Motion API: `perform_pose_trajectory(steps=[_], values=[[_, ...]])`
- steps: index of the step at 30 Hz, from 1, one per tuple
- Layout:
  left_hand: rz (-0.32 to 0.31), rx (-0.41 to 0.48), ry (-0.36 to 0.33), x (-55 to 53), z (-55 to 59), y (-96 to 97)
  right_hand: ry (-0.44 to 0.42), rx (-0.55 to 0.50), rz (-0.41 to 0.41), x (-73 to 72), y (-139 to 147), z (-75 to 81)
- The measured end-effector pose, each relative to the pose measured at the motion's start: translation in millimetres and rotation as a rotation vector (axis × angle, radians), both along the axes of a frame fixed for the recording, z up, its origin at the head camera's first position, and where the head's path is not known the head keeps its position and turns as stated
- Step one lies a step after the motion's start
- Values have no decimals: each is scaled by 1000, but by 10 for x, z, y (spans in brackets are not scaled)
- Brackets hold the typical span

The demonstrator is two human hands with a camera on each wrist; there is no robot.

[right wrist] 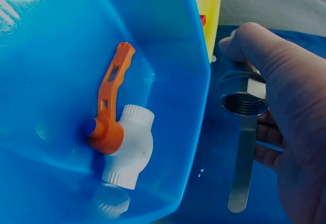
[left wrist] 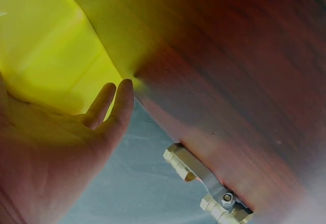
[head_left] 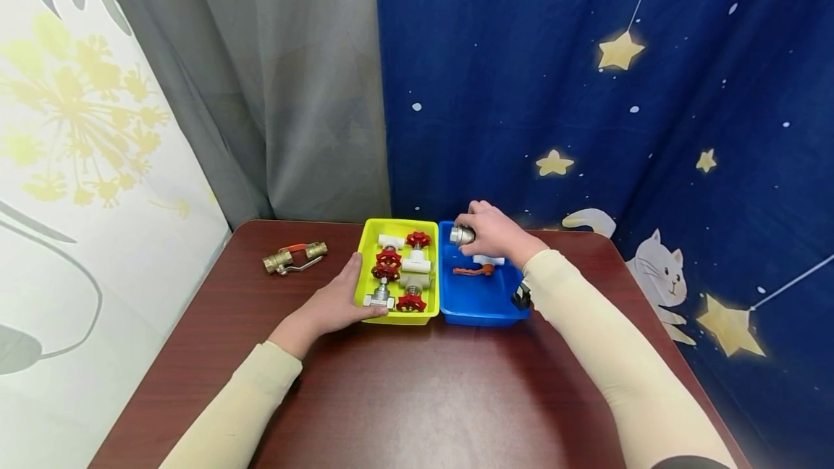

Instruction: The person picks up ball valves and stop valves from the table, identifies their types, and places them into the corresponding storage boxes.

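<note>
My right hand [head_left: 493,229] grips a silver metal ball valve [head_left: 462,235] over the back of the blue bin [head_left: 485,315]. In the right wrist view, the valve's threaded end [right wrist: 244,105] and flat steel lever [right wrist: 242,170] show. A white plastic valve with an orange handle [right wrist: 135,142] lies inside the blue bin. My left hand [head_left: 334,301] rests along the left side of the yellow bin [head_left: 417,320], fingers extended and thumb at its front rim. That bin holds several red-wheeled valves [head_left: 387,264], and a silver valve [head_left: 380,295] sits by my thumb.
Two brass ball valves [head_left: 279,261], one with a red lever, lie on the brown table [head_left: 417,396] left of the bins. The bins stand side by side near the table's back edge. Behind hang a grey curtain [head_left: 319,93] and a blue star-patterned curtain [head_left: 495,93].
</note>
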State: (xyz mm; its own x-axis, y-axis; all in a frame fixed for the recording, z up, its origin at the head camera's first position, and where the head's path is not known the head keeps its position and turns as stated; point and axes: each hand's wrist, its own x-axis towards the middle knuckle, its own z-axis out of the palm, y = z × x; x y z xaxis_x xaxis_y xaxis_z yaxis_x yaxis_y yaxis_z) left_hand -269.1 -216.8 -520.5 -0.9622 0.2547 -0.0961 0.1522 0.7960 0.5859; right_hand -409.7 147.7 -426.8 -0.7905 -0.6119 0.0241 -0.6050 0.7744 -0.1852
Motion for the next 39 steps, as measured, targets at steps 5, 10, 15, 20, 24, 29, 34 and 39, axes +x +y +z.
perform_pose_trajectory(steps=[5,10,15,20,24,29,34,39], values=[[-2,-3,3,-3,-2,-1,-10,1,-13,-18,-8,-40],[-1,-10,4,-3,-6,-3,-22,13,-11,-31,-16,-73],[2,-13,4,-3,-5,1,-35,29,-9,-47,-30,-104],[2,-9,3,-5,0,6,-42,39,-23,-61,-43,-131],[0,-6,-2,-3,7,7,-54,37,-29,-71,-54,-147],[0,-7,-2,-2,15,7,-52,52,-31,-101,-61,-179],[-1,-8,-3,-3,20,8,-55,51,-40,-128,-58,-214],[-3,-16,7,-12,0,3,-59,44,-44,-135,-66,-241]])
